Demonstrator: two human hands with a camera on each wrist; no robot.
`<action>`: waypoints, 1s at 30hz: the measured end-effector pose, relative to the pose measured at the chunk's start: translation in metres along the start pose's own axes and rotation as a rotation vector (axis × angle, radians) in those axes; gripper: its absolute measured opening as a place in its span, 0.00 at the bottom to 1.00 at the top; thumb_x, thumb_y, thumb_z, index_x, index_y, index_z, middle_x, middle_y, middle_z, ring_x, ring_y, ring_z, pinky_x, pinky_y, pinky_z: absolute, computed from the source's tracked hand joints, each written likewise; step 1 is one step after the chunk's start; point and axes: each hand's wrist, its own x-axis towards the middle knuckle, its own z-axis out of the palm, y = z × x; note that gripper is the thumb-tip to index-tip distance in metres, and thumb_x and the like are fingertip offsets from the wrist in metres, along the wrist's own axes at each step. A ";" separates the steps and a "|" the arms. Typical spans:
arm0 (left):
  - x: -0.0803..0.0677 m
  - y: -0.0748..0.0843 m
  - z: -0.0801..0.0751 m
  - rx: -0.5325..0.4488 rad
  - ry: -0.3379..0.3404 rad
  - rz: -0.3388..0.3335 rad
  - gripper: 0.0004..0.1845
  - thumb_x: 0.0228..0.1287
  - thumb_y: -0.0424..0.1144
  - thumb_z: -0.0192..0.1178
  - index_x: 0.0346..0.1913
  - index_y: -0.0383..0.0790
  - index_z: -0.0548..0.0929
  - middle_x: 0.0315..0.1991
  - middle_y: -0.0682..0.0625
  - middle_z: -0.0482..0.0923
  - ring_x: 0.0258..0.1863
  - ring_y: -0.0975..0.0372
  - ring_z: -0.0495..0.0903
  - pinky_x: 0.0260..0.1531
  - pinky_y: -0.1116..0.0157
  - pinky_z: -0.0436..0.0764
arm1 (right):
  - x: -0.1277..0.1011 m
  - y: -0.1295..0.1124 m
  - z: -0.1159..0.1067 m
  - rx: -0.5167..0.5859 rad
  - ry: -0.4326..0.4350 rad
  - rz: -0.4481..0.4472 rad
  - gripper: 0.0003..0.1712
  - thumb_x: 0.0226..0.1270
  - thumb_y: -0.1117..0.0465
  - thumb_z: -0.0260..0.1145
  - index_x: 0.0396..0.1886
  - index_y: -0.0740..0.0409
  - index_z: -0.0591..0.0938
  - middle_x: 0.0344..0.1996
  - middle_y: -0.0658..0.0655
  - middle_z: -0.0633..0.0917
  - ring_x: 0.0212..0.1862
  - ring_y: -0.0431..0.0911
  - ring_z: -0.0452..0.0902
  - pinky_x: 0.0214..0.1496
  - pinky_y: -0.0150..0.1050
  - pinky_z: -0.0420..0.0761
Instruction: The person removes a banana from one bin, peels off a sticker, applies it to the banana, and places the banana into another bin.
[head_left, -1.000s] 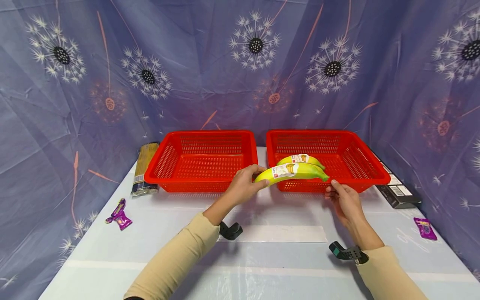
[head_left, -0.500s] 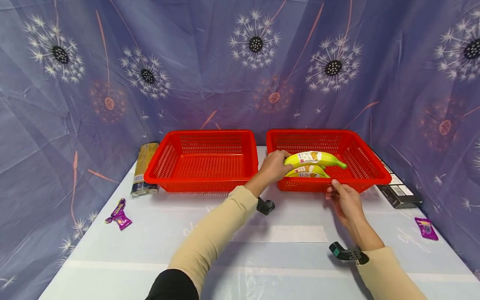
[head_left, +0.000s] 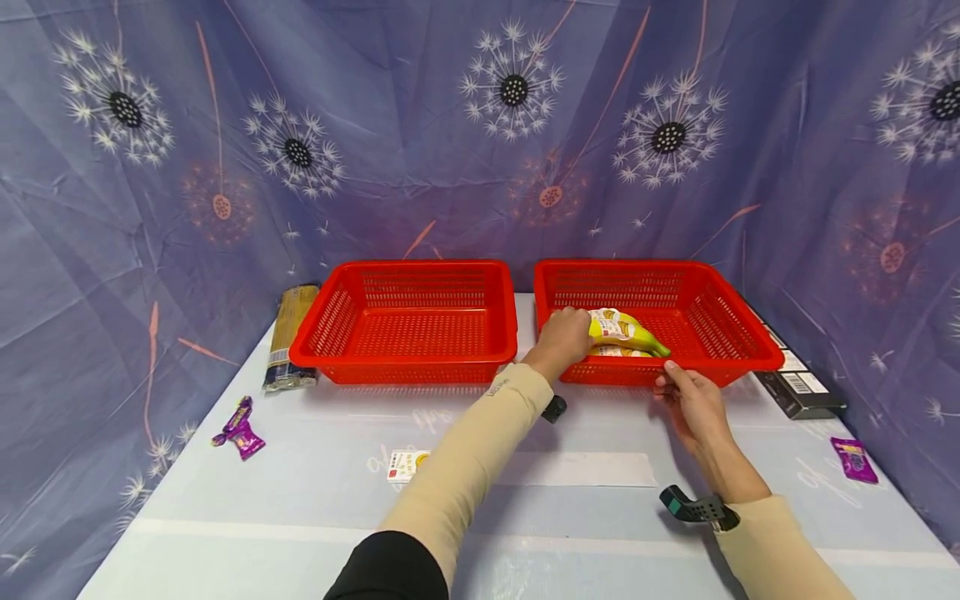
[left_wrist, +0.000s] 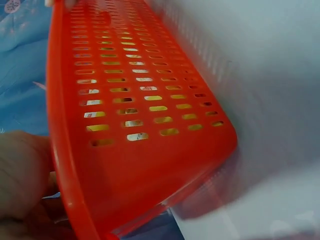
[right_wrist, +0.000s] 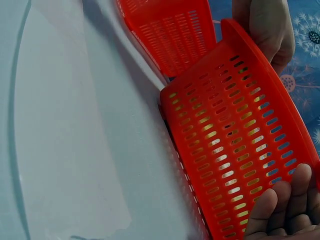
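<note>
Inside the right red basket (head_left: 720, 365), yellow bananas with white printed labels lie together. My left hand (head_left: 564, 340) reaches over the basket's near left side and grips the left end of the upper banana (head_left: 633, 336); its fingertips are hidden. Below that one, part of a lower banana (head_left: 621, 352) shows behind the front rim. My right hand (head_left: 693, 404) pinches the front rim, its thumb on top. In the right wrist view, the right hand's fingers (right_wrist: 280, 200) lie against the slotted outer wall. Yellow and white patches show through the slots.
A second red basket (head_left: 405, 362) stands on the left. Spaghetti-like sticks in a pack (head_left: 291, 337) lie beside it. A black box (head_left: 798, 392) is at the right, with purple-wrapped sweets (head_left: 243, 433) and a purple packet (head_left: 853, 460) near the sides. A white card (head_left: 403, 467) lies by the left sleeve.
My left hand has carried the banana rightward and lowered it into the right basket on top of the others. The right hand has stayed on the rim. The white card has come into view.
</note>
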 end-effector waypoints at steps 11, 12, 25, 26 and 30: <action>0.004 0.005 0.003 0.029 -0.041 -0.071 0.18 0.61 0.45 0.60 0.54 0.47 0.77 0.49 0.52 0.79 0.47 0.60 0.78 0.47 0.63 0.79 | 0.001 0.000 0.000 0.001 -0.006 -0.003 0.13 0.66 0.56 0.61 0.23 0.55 0.80 0.18 0.48 0.83 0.24 0.39 0.78 0.33 0.30 0.81; 0.003 0.004 0.004 0.026 -0.024 -0.070 0.18 0.61 0.45 0.60 0.54 0.47 0.77 0.49 0.52 0.79 0.48 0.60 0.77 0.47 0.63 0.79 | 0.001 0.000 0.001 0.002 -0.007 -0.003 0.13 0.67 0.56 0.61 0.23 0.55 0.80 0.18 0.48 0.83 0.24 0.39 0.77 0.33 0.30 0.80; -0.040 -0.024 -0.013 -0.312 0.191 0.016 0.18 0.62 0.42 0.56 0.56 0.47 0.76 0.49 0.52 0.76 0.50 0.60 0.74 0.53 0.65 0.74 | -0.012 -0.004 0.011 -0.395 -0.017 -0.026 0.12 0.68 0.49 0.59 0.30 0.48 0.83 0.21 0.40 0.82 0.26 0.35 0.76 0.33 0.28 0.79; -0.046 -0.028 -0.014 -0.334 0.203 0.015 0.18 0.62 0.42 0.56 0.55 0.47 0.76 0.49 0.52 0.76 0.49 0.61 0.74 0.54 0.65 0.73 | -0.014 -0.004 0.014 -0.463 -0.018 -0.049 0.14 0.68 0.49 0.59 0.32 0.51 0.83 0.21 0.39 0.81 0.27 0.34 0.76 0.33 0.28 0.79; -0.071 -0.046 -0.018 -0.383 0.261 0.018 0.17 0.61 0.41 0.58 0.54 0.46 0.77 0.48 0.51 0.76 0.48 0.60 0.73 0.53 0.64 0.73 | -0.021 -0.009 0.025 -0.671 -0.017 -0.166 0.20 0.68 0.50 0.59 0.37 0.65 0.81 0.19 0.39 0.78 0.26 0.35 0.74 0.32 0.29 0.77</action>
